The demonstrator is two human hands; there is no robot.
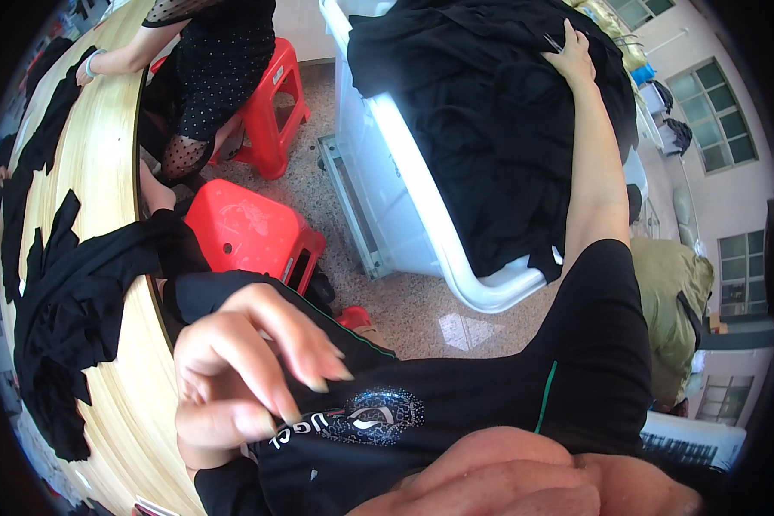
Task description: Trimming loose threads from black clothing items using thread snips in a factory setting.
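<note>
My left hand point(236, 370) is raised in front of my chest, fingers loosely bent and spread, with nothing visible in them. My right arm stretches far forward over a heap of black cloth point(499, 129) that fills a white plastic bin point(421, 193). At the far side of the heap, my right hand point(574, 62) rests on the cloth. A small pair of metal snips point(552, 41) shows at its fingers; their grip is partly hidden.
On the left runs a curved wood-topped table point(116, 344), bearing black garments point(69, 292). A co-worker's arm point(133, 53) reaches over its far end. Red plastic stools point(241, 228) stand between table and bin. Sacks point(675, 301) lie at the right.
</note>
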